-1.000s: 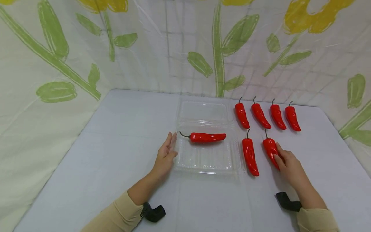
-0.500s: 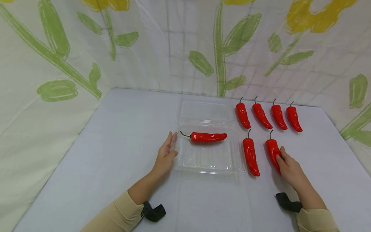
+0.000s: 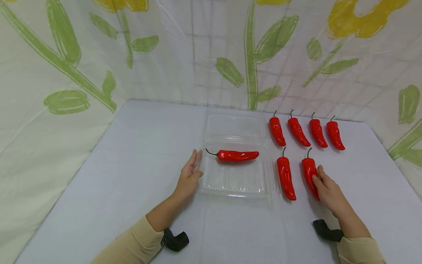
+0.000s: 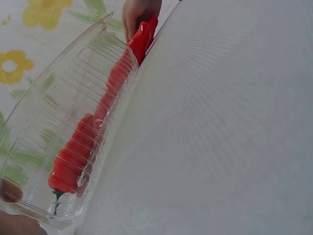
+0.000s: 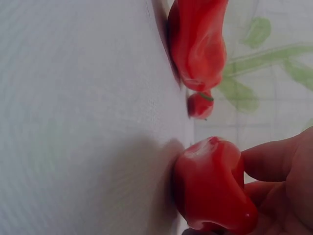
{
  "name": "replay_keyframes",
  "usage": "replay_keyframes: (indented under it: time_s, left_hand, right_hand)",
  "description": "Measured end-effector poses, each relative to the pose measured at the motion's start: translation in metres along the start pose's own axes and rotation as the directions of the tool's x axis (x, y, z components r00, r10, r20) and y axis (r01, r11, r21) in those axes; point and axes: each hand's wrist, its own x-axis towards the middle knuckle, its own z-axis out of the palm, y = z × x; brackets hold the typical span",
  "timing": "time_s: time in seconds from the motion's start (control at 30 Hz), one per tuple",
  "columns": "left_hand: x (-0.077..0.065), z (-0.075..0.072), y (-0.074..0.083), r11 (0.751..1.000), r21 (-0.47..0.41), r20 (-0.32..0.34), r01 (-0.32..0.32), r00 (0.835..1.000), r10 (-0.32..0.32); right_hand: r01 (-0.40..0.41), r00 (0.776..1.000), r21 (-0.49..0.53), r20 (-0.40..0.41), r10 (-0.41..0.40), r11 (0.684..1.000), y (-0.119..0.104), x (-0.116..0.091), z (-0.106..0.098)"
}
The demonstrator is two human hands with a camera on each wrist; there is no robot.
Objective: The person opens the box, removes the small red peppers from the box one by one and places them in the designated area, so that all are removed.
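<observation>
A clear plastic clamshell container (image 3: 235, 183) lies unfolded on the table, its lid (image 3: 234, 125) laid back. One red chili pepper (image 3: 238, 156) rests crosswise in its base, stem to the left. My left hand (image 3: 188, 176) touches the container's left side with its fingers extended. My right hand (image 3: 329, 190) pinches another red pepper (image 3: 309, 170) between thumb and fingers, stem pointing away. In the right wrist view this held pepper (image 5: 210, 188) is close to the table surface. Through the container in the left wrist view, the pepper inside (image 4: 73, 161) shows with its stem toward the left hand.
Beside the container's right edge lies a loose red pepper (image 3: 286, 178). Several more, such as this far pepper (image 3: 298, 132), form a row at the back right. A white cloth (image 3: 132, 146) covers the table, and a flower-printed curtain (image 3: 181, 55) hangs behind it.
The pepper in my right hand has turned slightly, its stem end shifting a little to the right. The left hand and container stay put.
</observation>
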Motion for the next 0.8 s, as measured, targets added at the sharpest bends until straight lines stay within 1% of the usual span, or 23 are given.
replay_keyframes:
  time_s: [0.13,0.37,0.47,0.57,0.67,0.8]
  left_hand:
    - [0.000,0.001,0.001,1.000,0.001,0.003,0.001,1.000,-0.001]
    - [0.000,0.001,0.002,1.000,-0.017,0.009,-0.011,1.000,0.011]
    - [0.001,0.002,0.002,1.000,-0.021,0.016,-0.007,1.000,0.007]
    - [0.002,0.003,0.002,1.000,-0.020,0.017,0.009,1.000,-0.009]
    - [0.000,0.002,0.004,1.000,-0.016,0.006,0.018,1.000,-0.018]
    - [-0.001,0.001,0.004,1.000,-0.011,-0.003,0.016,1.000,-0.016]
  right_hand:
    - [0.015,1.000,-0.006,-0.025,-0.015,1.000,0.001,-0.001,0.000]
    - [0.029,0.999,-0.031,-0.039,-0.030,0.999,-0.001,-0.002,-0.004]
    - [0.049,0.996,-0.056,-0.078,-0.053,0.997,-0.004,-0.004,-0.009]
    - [0.074,0.990,-0.089,-0.110,-0.084,0.993,-0.011,-0.004,-0.014]
    - [0.115,0.986,-0.118,-0.105,-0.128,0.986,-0.021,-0.003,-0.020]
    - [0.211,0.970,-0.140,-0.090,-0.225,0.967,-0.040,0.000,-0.026]
